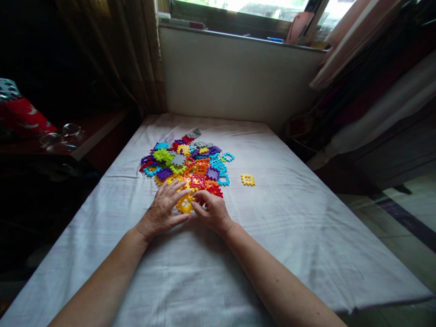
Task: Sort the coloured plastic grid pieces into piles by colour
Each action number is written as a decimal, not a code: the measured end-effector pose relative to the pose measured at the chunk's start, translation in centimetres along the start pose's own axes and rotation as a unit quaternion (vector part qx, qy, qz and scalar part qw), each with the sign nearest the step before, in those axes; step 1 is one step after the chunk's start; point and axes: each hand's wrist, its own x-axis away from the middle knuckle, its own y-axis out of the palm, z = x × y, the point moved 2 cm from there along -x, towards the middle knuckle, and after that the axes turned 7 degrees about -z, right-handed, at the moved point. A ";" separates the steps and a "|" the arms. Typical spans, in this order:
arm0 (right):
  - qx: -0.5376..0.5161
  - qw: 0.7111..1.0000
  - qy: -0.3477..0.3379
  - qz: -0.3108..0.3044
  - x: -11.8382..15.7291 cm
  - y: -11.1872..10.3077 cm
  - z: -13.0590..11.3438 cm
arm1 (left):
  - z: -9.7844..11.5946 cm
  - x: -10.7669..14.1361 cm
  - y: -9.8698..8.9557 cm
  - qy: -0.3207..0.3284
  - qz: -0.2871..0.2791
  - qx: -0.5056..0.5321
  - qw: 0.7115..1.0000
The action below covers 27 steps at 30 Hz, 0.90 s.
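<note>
A pile of colourful toothed plastic building tiles (179, 160) lies on the white sheet. At its near edge is a yellow window tile (185, 204), tilted, between my two hands. My left hand (165, 206) is open, with fingers spread over the near left side of the pile and the thumb by the tile's lower edge. My right hand (211, 210) has its fingers curled, the thumb and forefinger closed at the tile's right edge. A pink-red tile (198, 180) lies just beyond my fingertips. Another yellow window tile (248, 180) lies apart on the right.
The sheet-covered surface (289, 236) runs up to a pale wall (238, 77) below a window. On the left, a pair of glasses (63, 136) and a red patterned object (23, 118) rest on a dark wooden ledge. Clothes (374, 91) hang at the right.
</note>
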 end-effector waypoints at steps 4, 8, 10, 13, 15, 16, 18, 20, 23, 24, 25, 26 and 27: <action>-0.050 0.996 0.045 0.066 -0.7 -2.2 1.8 | -0.1 0.0 0.0 -0.007 0.017 0.008 1.000; -0.055 0.956 0.173 0.231 -0.6 -7.6 6.5 | -0.8 0.3 -0.2 -0.031 -0.004 -0.004 1.000; -0.033 0.924 0.246 0.290 0.1 -9.9 9.0 | -1.0 0.3 -0.2 -0.029 -0.027 -0.008 0.999; 0.009 0.896 0.318 0.310 1.2 -11.6 11.8 | -0.9 0.4 0.0 -0.027 -0.043 -0.008 0.999; 0.028 0.891 0.340 0.300 1.7 -11.9 12.8 | -0.9 0.4 0.0 -0.027 -0.041 -0.006 0.999; 0.033 0.890 0.346 0.294 1.8 -11.9 13.1 | -0.9 0.4 -0.1 -0.027 -0.040 -0.005 0.999; 0.052 0.890 0.352 0.285 2.0 -11.8 13.5 | -1.0 0.4 -0.1 -0.025 -0.038 -0.002 0.999; 0.092 0.890 0.347 0.279 2.0 -11.8 13.5 | -1.0 0.4 -0.2 -0.023 -0.039 0.003 0.999; 0.172 0.895 0.330 0.246 1.6 -11.3 13.1 | -0.9 0.4 -0.1 -0.023 -0.040 0.013 0.999; 0.195 0.897 0.326 0.225 1.5 -11.1 12.9 | -0.9 0.4 -0.1 -0.022 -0.040 0.017 0.999; 0.217 0.899 0.322 0.201 1.3 -10.8 12.7 | -0.8 0.3 -0.2 -0.020 -0.039 0.022 0.999; 0.237 0.901 0.318 0.175 1.1 -10.4 12.4 | -0.8 0.3 -0.2 -0.019 -0.035 0.028 0.999; 0.253 0.903 0.314 0.149 0.9 -10.1 12.2 | -0.8 0.3 -0.3 -0.019 -0.030 0.035 0.999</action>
